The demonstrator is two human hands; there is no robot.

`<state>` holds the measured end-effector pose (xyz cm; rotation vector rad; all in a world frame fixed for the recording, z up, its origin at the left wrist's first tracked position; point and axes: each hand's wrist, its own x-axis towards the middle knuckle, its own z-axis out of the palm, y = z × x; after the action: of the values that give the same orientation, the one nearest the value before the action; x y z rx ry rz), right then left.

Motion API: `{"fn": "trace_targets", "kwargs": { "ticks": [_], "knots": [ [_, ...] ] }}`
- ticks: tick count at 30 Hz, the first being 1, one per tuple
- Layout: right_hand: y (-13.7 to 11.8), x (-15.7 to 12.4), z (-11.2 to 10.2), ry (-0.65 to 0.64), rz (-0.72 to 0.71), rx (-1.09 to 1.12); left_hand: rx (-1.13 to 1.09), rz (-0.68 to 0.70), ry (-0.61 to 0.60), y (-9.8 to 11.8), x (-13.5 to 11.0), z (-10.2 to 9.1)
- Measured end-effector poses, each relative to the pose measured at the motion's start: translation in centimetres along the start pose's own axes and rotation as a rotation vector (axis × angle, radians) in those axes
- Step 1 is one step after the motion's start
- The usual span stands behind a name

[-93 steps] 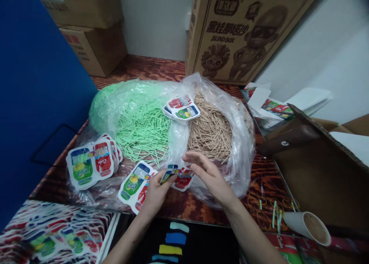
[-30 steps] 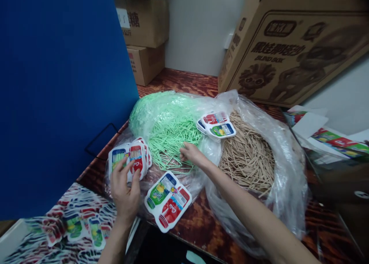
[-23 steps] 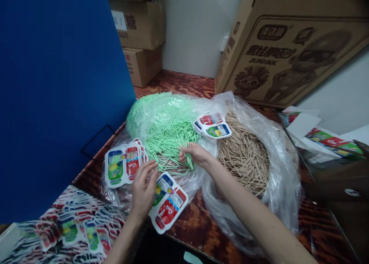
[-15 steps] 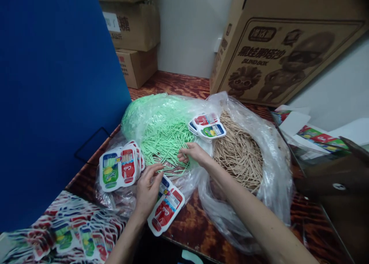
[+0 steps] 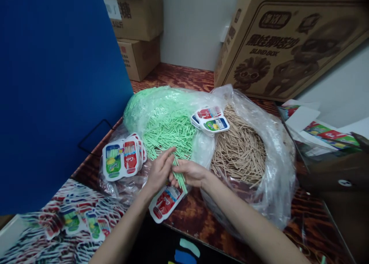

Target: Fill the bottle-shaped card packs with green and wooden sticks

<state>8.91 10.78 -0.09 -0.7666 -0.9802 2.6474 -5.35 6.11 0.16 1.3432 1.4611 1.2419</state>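
Observation:
My right hand (image 5: pixel 191 172) is closed on a small bundle of thin green sticks (image 5: pixel 181 179), which slant down from its fingers. Pressed against the upper end of that bundle is my left hand (image 5: pixel 160 167), fingers together; its fingertips are partly hidden. Below both hands lies a jar-shaped Cola and Sprite pack (image 5: pixel 165 204), its upper part covered. Behind them, an open clear plastic bag holds a heap of loose green sticks (image 5: pixel 170 131). Left of my left hand sits a stack of similar packs (image 5: pixel 121 160), with green and brown sticks showing inside the top one.
On the right, another plastic bag (image 5: pixel 278 183) holds brown sticks (image 5: pixel 240 152). A few packs (image 5: pixel 211 119) rest between the bags. Many printed packs (image 5: pixel 83 218) fill the lower left. A blue panel (image 5: pixel 63 83) stands left, a large carton (image 5: pixel 285 48) behind, and printed card pieces (image 5: pixel 325 135) right.
My right hand has come out of the green heap toward me with several sticks and met my left hand, which moved up and right off the pack. The view has shifted slightly.

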Motion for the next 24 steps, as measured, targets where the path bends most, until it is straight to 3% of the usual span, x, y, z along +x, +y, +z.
{"fn": "trace_targets", "kwargs": {
  "ticks": [2,4,6,9,11,14,19,24],
  "knots": [
    [1.3,-0.4,0.5,0.007,-0.033,0.040,0.016,0.009,-0.101,0.2,-0.5,0.6],
    [2.5,-1.3,1.0,0.080,-0.116,0.045,0.007,0.034,-0.117,0.1,-1.5,0.7],
    [3.9,-2.8,1.6,0.230,-0.285,-0.040,0.019,0.040,-0.073,-0.3,-2.7,0.4],
    [6.3,-5.0,2.3,0.491,-0.526,-0.349,0.165,0.027,0.005,-1.5,-4.5,-0.8],
    [8.0,-6.0,2.5,0.615,-0.581,-0.546,0.339,0.085,0.050,-2.3,-5.6,-1.7],
    [10.3,-6.5,2.5,0.736,-0.625,-0.644,0.562,0.220,0.094,-3.2,-6.7,-2.6],
    [12.3,-6.3,2.1,0.731,-0.693,-0.630,0.759,0.310,0.099,-3.9,-7.9,-2.7],
    [12.2,-6.6,2.0,0.666,-0.696,-0.673,0.855,0.309,0.119,-5.0,-8.3,-2.3]
  ]
}}
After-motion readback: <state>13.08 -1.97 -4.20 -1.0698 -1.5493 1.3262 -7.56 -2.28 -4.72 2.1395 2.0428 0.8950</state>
